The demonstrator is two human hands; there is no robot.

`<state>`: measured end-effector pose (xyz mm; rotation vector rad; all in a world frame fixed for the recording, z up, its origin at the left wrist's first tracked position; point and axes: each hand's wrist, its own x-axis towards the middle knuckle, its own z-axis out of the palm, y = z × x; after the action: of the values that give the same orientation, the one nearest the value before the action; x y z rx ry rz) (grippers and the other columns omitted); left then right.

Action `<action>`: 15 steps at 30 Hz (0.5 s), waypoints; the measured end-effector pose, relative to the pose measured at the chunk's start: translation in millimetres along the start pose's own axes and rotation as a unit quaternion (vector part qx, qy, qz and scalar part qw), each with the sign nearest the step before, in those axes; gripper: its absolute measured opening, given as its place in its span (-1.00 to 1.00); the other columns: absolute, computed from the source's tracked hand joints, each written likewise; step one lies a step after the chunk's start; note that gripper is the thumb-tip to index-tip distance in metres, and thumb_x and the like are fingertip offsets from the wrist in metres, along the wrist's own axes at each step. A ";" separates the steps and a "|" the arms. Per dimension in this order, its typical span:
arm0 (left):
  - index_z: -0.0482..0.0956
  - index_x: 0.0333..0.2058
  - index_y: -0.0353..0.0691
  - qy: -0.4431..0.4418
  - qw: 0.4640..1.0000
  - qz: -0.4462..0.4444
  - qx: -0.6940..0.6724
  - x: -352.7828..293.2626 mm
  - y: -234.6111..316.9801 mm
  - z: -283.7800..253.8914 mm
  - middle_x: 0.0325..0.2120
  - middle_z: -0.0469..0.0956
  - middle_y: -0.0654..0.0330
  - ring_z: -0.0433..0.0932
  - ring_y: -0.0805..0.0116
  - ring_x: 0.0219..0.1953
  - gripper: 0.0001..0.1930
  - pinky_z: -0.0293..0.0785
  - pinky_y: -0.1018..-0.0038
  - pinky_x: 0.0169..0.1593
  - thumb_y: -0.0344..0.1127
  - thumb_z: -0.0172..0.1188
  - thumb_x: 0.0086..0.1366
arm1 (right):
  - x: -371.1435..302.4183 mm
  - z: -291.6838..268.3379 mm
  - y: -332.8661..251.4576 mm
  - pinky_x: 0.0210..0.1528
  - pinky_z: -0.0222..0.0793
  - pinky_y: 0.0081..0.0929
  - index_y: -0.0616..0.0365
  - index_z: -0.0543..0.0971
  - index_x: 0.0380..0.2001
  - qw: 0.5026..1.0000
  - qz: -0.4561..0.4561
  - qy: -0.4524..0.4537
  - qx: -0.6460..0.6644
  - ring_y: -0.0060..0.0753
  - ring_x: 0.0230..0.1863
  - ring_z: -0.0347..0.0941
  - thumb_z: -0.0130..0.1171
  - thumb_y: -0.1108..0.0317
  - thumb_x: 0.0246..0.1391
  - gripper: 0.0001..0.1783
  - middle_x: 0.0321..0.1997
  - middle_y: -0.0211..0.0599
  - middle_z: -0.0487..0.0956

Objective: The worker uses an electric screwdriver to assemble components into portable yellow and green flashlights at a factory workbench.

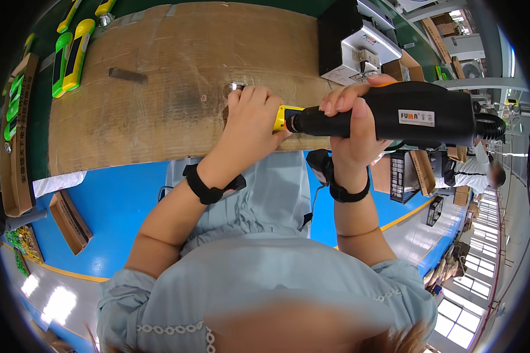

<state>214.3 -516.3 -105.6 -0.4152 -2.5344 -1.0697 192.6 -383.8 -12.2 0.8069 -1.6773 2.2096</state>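
Observation:
My right hand (354,120) is wrapped around a black electric screwdriver (447,115), which lies level and points left. The screwdriver's nose meets the near end of a yellow handheld device (281,119) with a dark panel. Closed over that device, my left hand (250,117) hides most of its body. A shiny metal part (237,86) shows just beyond the left hand's knuckles; whether it belongs to the device I cannot tell. Both hands are over the near edge of a cardboard sheet (176,53) covering the bench.
At the far left lie green and yellow devices (76,56) of like shape. A flat dark strip (128,75) rests on the cardboard. A black and silver machine (359,50) stands far right, beside a small open box (409,66). Another person (477,170) is at the right.

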 end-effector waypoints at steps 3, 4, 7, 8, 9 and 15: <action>0.48 -0.27 -0.16 -0.008 1.000 -0.004 0.013 0.4 2.0 -1.6 -0.29 0.40 0.18 0.35 0.19 -0.12 -0.49 0.12 0.25 -0.09 -0.21 0.45 -0.27 | -1.7 -1.5 2.5 -0.36 0.38 -0.32 0.21 0.20 -0.06 0.999 0.007 -0.028 -0.031 -0.37 -0.50 0.36 0.00 0.49 0.05 -0.63 -0.50 -0.26 0.39; 0.48 -0.27 -0.17 -0.018 1.000 -0.010 0.021 1.2 2.8 -2.3 -0.29 0.40 0.18 0.35 0.18 -0.12 -0.49 0.12 0.25 -0.09 -0.20 0.45 -0.26 | -1.4 -1.3 3.5 -0.37 0.38 -0.34 0.21 0.20 -0.07 0.999 0.000 -0.036 -0.030 -0.37 -0.51 0.36 0.00 0.50 0.05 -0.64 -0.50 -0.25 0.39; 0.48 -0.27 -0.18 -0.023 0.999 -0.007 0.033 1.9 4.6 -3.5 -0.29 0.40 0.16 0.34 0.16 -0.13 -0.48 0.13 0.25 -0.10 -0.17 0.45 -0.25 | -1.6 4.6 2.5 -0.39 0.40 -0.52 0.31 0.23 -0.12 1.000 0.017 0.008 -0.001 -0.46 -0.55 0.40 -0.07 0.73 -0.11 -0.59 -0.57 -0.26 0.42; 0.48 -0.27 -0.18 -0.020 0.999 -0.001 0.038 2.6 6.0 -4.6 -0.29 0.40 0.16 0.34 0.16 -0.13 -0.48 0.13 0.25 -0.10 -0.17 0.45 -0.25 | -1.2 6.3 0.6 -0.40 0.39 -0.55 0.31 0.23 -0.12 0.999 0.030 0.019 -0.002 -0.48 -0.54 0.41 -0.06 0.72 -0.12 -0.59 -0.57 -0.26 0.43; 0.47 -0.27 -0.18 -0.027 0.999 -0.009 0.046 2.4 7.8 -5.1 -0.29 0.40 0.15 0.34 0.14 -0.14 -0.48 0.13 0.24 -0.10 -0.17 0.45 -0.26 | -0.8 5.8 0.7 -0.40 0.39 -0.55 0.31 0.23 -0.12 1.000 0.022 0.020 0.001 -0.48 -0.54 0.41 -0.06 0.72 -0.12 -0.59 -0.57 -0.26 0.43; 0.46 -0.25 -0.23 -0.051 0.991 0.012 0.120 3.5 11.5 -5.2 -0.28 0.40 0.10 0.33 0.11 -0.15 -0.49 0.14 0.23 -0.09 -0.12 0.41 -0.17 | 3.8 -14.5 -18.4 -0.38 0.38 -0.38 0.27 0.20 0.00 1.000 0.009 -0.006 -0.013 -0.39 -0.52 0.36 0.07 0.45 0.01 -0.52 -0.53 -0.27 0.38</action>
<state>216.9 -511.9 -93.6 -0.4421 -2.6982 -0.7390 194.9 -364.9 2.2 0.8042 -1.7229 2.1935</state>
